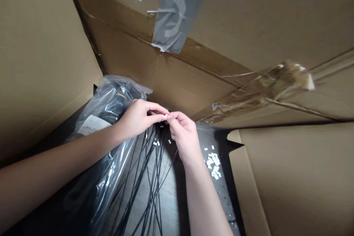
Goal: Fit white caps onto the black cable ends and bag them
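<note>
Small white tab [166, 116], pinched at fingertips of left hand [136, 120] and right hand [184, 136], above thin black cables [151, 162]; both grips clenched, as tiny piece allows only fingertip hold. Loose white tabs [212, 162] heaped right of right wrist; plastic-wrapped bundle [103, 107] beside left hand.

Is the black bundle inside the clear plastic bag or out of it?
Inside. The black bundle shows through the clear plastic bag, and the plastic wraps over it, but the bag's opening can't be seen.

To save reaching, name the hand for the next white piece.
Right, probably: the right hand sits beside the pile of white pieces; the left hand lies farther off, by the plastic bag.
</note>
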